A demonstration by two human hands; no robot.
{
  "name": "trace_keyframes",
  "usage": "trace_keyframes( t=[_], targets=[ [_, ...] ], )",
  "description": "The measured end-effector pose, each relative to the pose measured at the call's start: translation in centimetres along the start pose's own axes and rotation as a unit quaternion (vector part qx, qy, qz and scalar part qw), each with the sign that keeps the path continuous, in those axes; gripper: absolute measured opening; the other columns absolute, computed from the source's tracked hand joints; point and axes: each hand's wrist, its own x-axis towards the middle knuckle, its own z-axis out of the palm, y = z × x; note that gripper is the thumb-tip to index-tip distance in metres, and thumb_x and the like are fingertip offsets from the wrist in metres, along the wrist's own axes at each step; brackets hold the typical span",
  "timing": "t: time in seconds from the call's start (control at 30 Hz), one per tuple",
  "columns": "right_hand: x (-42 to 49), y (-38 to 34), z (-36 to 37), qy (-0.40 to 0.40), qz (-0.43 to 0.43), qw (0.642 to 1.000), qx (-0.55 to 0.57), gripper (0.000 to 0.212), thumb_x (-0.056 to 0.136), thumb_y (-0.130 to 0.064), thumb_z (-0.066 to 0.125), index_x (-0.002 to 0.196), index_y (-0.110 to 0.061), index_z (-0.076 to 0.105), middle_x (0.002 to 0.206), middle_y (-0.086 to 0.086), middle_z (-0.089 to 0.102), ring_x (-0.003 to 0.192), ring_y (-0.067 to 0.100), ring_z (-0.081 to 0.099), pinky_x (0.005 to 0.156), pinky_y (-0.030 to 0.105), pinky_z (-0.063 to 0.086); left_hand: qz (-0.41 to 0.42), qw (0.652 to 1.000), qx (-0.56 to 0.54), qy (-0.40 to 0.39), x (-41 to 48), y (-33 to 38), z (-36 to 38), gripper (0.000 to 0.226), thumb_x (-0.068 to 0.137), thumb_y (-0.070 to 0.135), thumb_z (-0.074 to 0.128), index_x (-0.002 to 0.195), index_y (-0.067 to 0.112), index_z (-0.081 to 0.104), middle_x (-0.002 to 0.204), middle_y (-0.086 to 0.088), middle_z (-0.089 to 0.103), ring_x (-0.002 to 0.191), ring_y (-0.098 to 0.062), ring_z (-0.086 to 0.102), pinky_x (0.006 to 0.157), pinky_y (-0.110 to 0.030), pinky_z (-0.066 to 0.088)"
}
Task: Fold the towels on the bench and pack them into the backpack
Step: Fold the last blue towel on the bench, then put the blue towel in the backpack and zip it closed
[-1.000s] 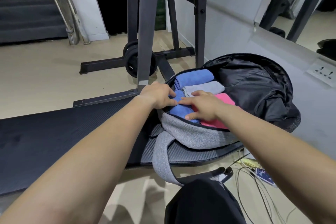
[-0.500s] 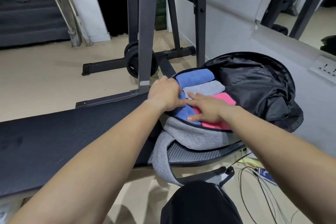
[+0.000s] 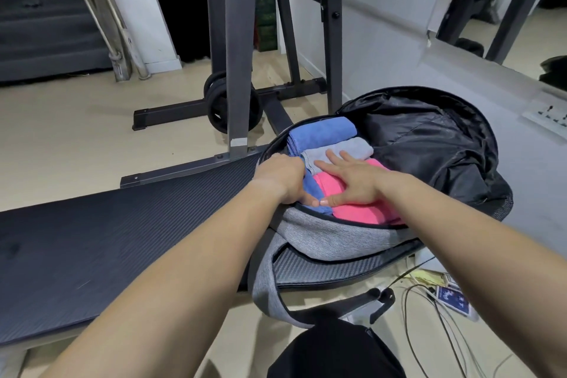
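Note:
A grey backpack [image 3: 331, 239] lies open on the right end of the black bench [image 3: 122, 239], its black lined flap [image 3: 429, 144] folded back. Inside lie a folded blue towel [image 3: 322, 135] at the far side, a grey towel [image 3: 352, 147] below it and a pink towel [image 3: 362, 213] nearest me. A second blue towel [image 3: 313, 190] is wedged at the bag's left wall. My left hand [image 3: 280, 176] holds this towel, fingers curled down over its edge and thumb on top. My right hand [image 3: 352, 184] lies flat on the pink towel, fingertips reaching the grey one.
A dark steel rack [image 3: 239, 40] with weight plates [image 3: 217, 110] stands just behind the bench. Cables [image 3: 429, 316] and a small blue packet [image 3: 454, 301] lie on the floor at lower right. A black object [image 3: 331, 350] sits at the bottom edge. A wall socket [image 3: 549, 116] is at the right.
My right hand slid off the second blue towel onto the pink one and spread flat. My left hand pushed that blue towel further down against the bag's left wall.

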Motion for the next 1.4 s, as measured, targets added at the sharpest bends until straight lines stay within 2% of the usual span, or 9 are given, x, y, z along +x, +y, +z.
trace_keyframes(
  t=[0.13, 0.27, 0.4, 0.57, 0.73, 0.87, 1.13, 1.3, 1.4],
  targets=[
    [-0.2, -0.5, -0.3, -0.009, 0.013, 1.0, -0.014, 0.103, 0.084, -0.072, 0.059, 0.16, -0.037, -0.002, 0.167, 0.0, -0.015, 0.155, 0.027, -0.011, 0.125, 0.05, 0.003, -0.005, 0.999, 0.019, -0.028, 0.1, 0.6, -1.0, 0.058, 0.064, 0.068, 0.08, 0.07, 0.021, 0.048, 0.076, 0.003, 0.054, 0.085, -0.022, 0.051, 0.068, -0.033, 0.041],
    [-1.5, -1.6, -1.2, 0.028, 0.036, 0.999, -0.019, 0.092, 0.087, -0.073, 0.052, 0.16, -0.037, 0.008, 0.169, 0.0, -0.002, 0.155, 0.026, 0.002, 0.123, 0.054, 0.009, -0.011, 0.998, 0.005, -0.058, -0.7, 0.4, -2.7, 0.049, 0.075, 0.065, 0.073, 0.086, 0.019, 0.059, 0.082, 0.004, 0.059, 0.087, -0.024, 0.057, 0.073, -0.034, 0.046],
    [-4.3, -1.3, -2.7, 0.116, 0.038, 0.993, 0.003, 0.075, 0.096, -0.068, 0.039, 0.159, -0.032, 0.02, 0.167, 0.0, 0.019, 0.152, 0.023, 0.021, 0.121, 0.046, 0.022, -0.009, 1.0, -0.016, 0.013, -2.5, 0.4, -4.8, 0.037, 0.091, 0.053, 0.061, 0.105, 0.018, 0.065, 0.103, -0.001, 0.065, 0.095, -0.024, 0.056, 0.078, -0.034, 0.045],
    [-9.3, 1.9, -4.5, 0.148, 0.094, 0.984, 0.019, 0.065, 0.094, -0.062, 0.045, 0.146, -0.024, 0.044, 0.149, 0.003, 0.046, 0.136, 0.032, 0.044, 0.11, 0.045, 0.038, -0.008, 0.998, -0.009, 0.056, -5.0, 2.3, -6.3, 0.043, 0.092, 0.046, 0.057, 0.125, 0.02, 0.063, 0.124, -0.003, 0.065, 0.11, -0.026, 0.06, 0.089, -0.039, 0.052],
    [-14.5, 6.3, -4.9, 0.175, 0.183, 0.967, 0.018, 0.073, 0.094, -0.061, 0.049, 0.155, -0.027, 0.03, 0.158, 0.009, 0.036, 0.142, 0.034, 0.038, 0.114, 0.048, 0.035, 0.029, 0.997, -0.01, 0.069, -4.7, 5.7, -7.6, 0.045, 0.093, 0.043, 0.056, 0.128, 0.016, 0.061, 0.132, -0.005, 0.062, 0.117, -0.027, 0.058, 0.098, -0.043, 0.05],
    [-16.4, 10.5, -4.6, 0.2, 0.26, 0.943, 0.055, 0.08, 0.097, -0.058, 0.048, 0.159, -0.02, 0.016, 0.157, 0.015, 0.034, 0.14, 0.037, 0.039, 0.111, 0.045, 0.038, 0.069, 0.993, -0.02, 0.095, -1.6, 8.9, -7.6, 0.046, 0.093, 0.04, 0.056, 0.131, 0.014, 0.058, 0.133, -0.006, 0.061, 0.12, -0.029, 0.057, 0.099, -0.043, 0.049],
    [-13.0, 19.0, -2.1, 0.197, 0.374, 0.897, 0.13, 0.049, 0.105, -0.045, 0.034, 0.133, -0.006, 0.041, 0.138, 0.024, 0.052, 0.125, 0.041, 0.051, 0.098, 0.046, 0.043, 0.122, 0.981, -0.049, 0.14, 8.6, 15.8, -5.7, 0.06, 0.097, 0.045, 0.054, 0.148, 0.015, 0.042, 0.147, -0.009, 0.048, 0.134, -0.031, 0.044, 0.107, -0.043, 0.04],
    [-10.1, 22.2, -1.5, 0.235, 0.358, 0.883, 0.194, 0.033, 0.103, -0.026, 0.046, 0.122, -0.001, 0.051, 0.128, 0.028, 0.06, 0.117, 0.044, 0.057, 0.092, 0.041, 0.046, 0.146, 0.977, -0.07, 0.136, 13.0, 19.2, -4.4, 0.057, 0.098, 0.045, 0.051, 0.146, 0.015, 0.041, 0.144, -0.011, 0.045, 0.134, -0.033, 0.043, 0.109, -0.047, 0.039],
    [-10.1, 22.5, -2.2, 0.3, 0.345, 0.865, 0.208, 0.022, 0.096, -0.023, 0.059, 0.114, -0.01, 0.062, 0.116, 0.018, 0.068, 0.109, 0.039, 0.062, 0.087, 0.039, 0.05, 0.161, 0.976, -0.073, 0.126, 13.5, 19.9, -3.8, 0.059, 0.099, 0.045, 0.05, 0.148, 0.014, 0.039, 0.145, -0.011, 0.042, 0.133, -0.033, 0.042, 0.108, -0.048, 0.04]
  ],
)
